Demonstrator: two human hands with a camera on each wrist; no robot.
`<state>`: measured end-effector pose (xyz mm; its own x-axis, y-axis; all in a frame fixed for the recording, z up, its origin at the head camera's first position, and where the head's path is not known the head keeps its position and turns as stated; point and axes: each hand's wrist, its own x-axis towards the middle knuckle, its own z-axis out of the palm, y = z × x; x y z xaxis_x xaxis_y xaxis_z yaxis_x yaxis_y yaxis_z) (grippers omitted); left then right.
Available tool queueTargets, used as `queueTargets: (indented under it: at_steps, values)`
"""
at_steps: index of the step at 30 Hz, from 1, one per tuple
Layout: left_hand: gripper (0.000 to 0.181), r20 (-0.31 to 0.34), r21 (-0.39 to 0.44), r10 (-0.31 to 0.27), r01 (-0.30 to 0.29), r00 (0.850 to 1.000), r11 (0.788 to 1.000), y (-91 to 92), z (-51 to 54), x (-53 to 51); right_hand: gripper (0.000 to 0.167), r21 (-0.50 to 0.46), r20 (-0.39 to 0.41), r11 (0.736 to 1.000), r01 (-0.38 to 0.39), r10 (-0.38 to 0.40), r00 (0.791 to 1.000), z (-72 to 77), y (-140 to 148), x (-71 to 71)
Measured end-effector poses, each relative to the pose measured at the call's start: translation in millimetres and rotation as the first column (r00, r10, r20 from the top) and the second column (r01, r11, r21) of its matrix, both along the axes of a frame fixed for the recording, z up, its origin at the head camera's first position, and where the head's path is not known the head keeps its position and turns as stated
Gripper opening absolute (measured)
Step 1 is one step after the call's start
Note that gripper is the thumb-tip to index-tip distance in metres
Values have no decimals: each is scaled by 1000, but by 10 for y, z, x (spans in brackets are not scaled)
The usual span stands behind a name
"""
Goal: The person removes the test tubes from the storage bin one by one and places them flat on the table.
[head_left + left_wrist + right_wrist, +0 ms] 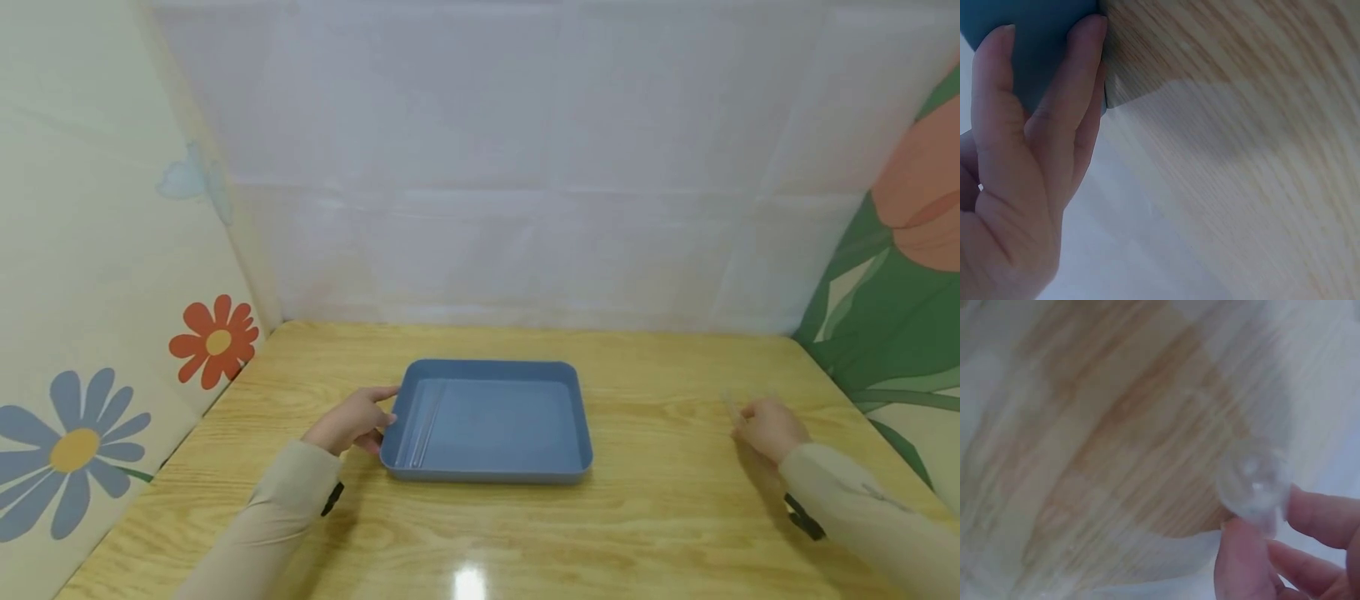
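Observation:
A blue rectangular tray [513,425] lies on the table, with thin clear tubes or rods [426,429] lengthwise along its left side. My left hand [351,422] touches the tray's left wall; in the left wrist view, the hand's [1029,150] fingers lie fairly straight against the blue side [1038,69]. Well to the right of the tray, my right hand [772,428] pinches a slim clear tube [730,405] between thumb and fingers. In the right wrist view the tube's rounded end [1254,481] shows, blurred, at the fingertips of that hand [1310,559].
The wood-grain table [652,500] extends around the tray. A pale cloth wall [510,167] stands behind it, with a flower-printed panel [75,250] on the left and another [900,308] on the right.

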<state>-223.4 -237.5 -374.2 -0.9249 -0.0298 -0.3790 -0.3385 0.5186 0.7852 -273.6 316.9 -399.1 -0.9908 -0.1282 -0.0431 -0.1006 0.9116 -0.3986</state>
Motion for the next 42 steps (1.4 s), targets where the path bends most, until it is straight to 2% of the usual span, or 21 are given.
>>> queueTargets:
  at_steps: [9, 12, 19, 23, 28, 32, 36, 42]
  values:
    - [59, 8, 1, 3, -3, 1000, 1000, -8, -10, -15, 21, 21, -10, 1000, 10, -9, 1000, -41, -9, 4]
    - [58, 10, -5, 10, -10, 1000, 1000, -8, -23, -23, 26, 14, 3, 1000, 16, -16, 1000, -18, -4, 14]
    - [59, 12, -9, 8, -8, 1000, 1000, -10, -29, -15, 51, -20, 27, 997, 71, -70, 997, 105, 33, 47]
    - [59, 5, -8, 7, -7, 1000, 1000, -14, -18, -15, 52, -118, 21, 989, 86, -84, 996, 156, 25, 71]
    - [59, 10, -8, 16, -16, 1000, 1000, -5, -18, -26, 53, -248, 6, 966, 78, -79, 997, 168, -3, 119]
    - [59, 10, -15, 13, -13, 1000, 1000, 0, -18, -22, 54, -311, 43, 947, 81, -71, 997, 229, -33, 153]
    - [59, 12, -19, 9, -9, 1000, 1000, 3, -11, -18, 57, -386, 113, 916, 107, -69, 991, 314, -117, 198]
    - [59, 13, -10, 4, -4, 1000, 1000, 3, -1, -20, 60, -498, 151, 861, 105, -33, 988, 375, -233, 241]
